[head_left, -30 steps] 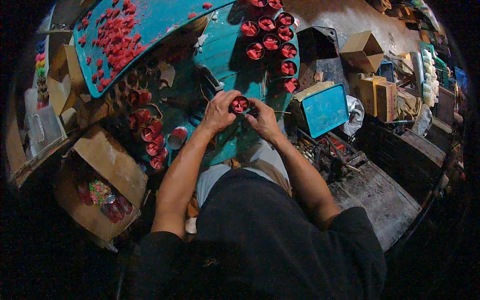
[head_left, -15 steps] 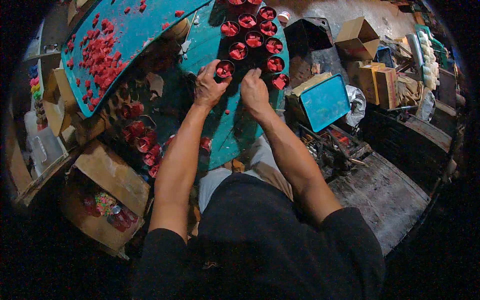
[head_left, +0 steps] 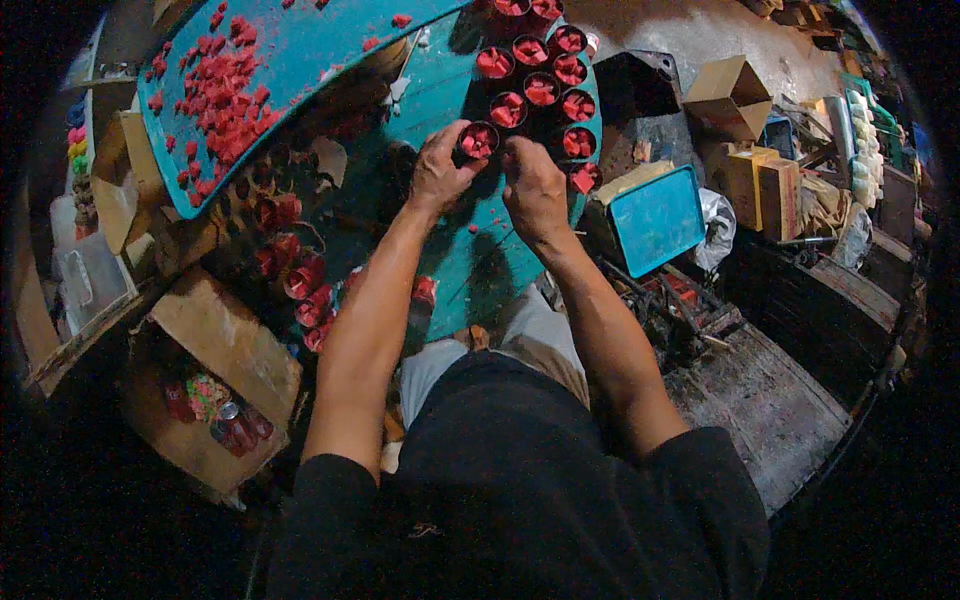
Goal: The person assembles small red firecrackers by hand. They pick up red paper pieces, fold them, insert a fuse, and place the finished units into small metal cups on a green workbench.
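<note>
My left hand is closed round the side of a round dark cup holding red chunks. Just right of that cup, my right hand is bent with its fingertips curled in; whatever they may hold is hidden. Beyond both hands, several similar cups of red chunks stand close together on a green-blue table. One small red piece lies on the tabletop between my wrists.
A large blue tray with loose red chunks sits at the upper left. Red cups stand in shadow beside my left forearm. On the right are a smaller blue tray and cardboard boxes; an open carton lies lower left.
The view has shifted, so the table appears farther right. My right hand's fingers have curled in toward the cup. My left hand keeps its hold on the cup.
</note>
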{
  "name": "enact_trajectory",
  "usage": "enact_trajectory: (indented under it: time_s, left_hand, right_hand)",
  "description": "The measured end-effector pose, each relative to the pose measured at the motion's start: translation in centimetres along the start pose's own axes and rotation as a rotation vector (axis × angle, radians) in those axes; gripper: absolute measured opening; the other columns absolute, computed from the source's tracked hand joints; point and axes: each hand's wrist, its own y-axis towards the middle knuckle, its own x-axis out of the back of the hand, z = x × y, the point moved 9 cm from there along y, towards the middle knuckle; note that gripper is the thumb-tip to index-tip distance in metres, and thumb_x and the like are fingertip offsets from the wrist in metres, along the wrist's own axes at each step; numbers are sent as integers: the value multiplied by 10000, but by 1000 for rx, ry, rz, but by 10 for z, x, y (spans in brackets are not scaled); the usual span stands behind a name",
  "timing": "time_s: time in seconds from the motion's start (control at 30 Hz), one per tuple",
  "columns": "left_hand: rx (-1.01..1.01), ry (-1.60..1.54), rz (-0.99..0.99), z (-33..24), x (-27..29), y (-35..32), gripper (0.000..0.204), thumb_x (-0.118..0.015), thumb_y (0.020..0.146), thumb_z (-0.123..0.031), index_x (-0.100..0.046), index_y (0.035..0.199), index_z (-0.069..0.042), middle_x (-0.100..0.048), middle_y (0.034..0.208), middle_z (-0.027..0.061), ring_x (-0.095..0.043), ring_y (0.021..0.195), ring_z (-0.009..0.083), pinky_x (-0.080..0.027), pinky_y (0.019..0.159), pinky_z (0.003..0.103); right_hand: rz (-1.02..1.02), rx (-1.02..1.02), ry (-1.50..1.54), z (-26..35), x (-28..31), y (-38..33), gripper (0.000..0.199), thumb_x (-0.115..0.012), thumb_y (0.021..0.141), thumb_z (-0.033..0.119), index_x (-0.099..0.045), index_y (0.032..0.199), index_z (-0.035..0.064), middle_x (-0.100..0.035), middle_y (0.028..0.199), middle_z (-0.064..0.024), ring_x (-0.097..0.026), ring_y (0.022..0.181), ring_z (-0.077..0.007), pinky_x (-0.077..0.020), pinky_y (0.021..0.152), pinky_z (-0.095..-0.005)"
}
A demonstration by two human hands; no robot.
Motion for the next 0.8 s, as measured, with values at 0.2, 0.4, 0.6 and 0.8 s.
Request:
enact_trajectory:
  time_s: [0.2,0.4,0.6,0.8]
  left_hand:
    - [-17,-33,-37,-4,7,4,616,-839,763,-169,-592,1312,-35,-679,1236,195,-626,1140,427,-494,995,495]
    - [-17,6,-67,-12,6,9,597,-826,783,-165,-582,1311,-30,-667,1253,205,-604,1169,418,-491,984,500]
    - [33,-3,-119,11,10,10,569,-810,809,-195,-593,1313,-44,-648,1273,226,-620,1154,448,-506,1004,487]
    - [413,99,-148,23,120,-58,433,-702,833,-112,-663,1249,2,-687,1180,227,-671,1075,416,-542,940,451]
  right_hand:
    - [-50,103,186,16,-14,13,288,-659,863,28,-656,1149,53,-715,991,-165,-723,860,-345,-572,712,-431]
    - [-166,-25,169,-2,-9,12,259,-704,900,12,-683,1157,28,-742,998,-161,-749,903,-309,-583,780,-365]
    - [70,17,298,32,-22,-33,221,-716,872,-36,-684,1089,-5,-703,1001,-161,-728,883,-292,-577,799,-360]
    - [305,223,218,91,-105,2,264,-660,818,97,-635,1080,74,-624,920,-146,-636,874,-397,-530,747,-495]
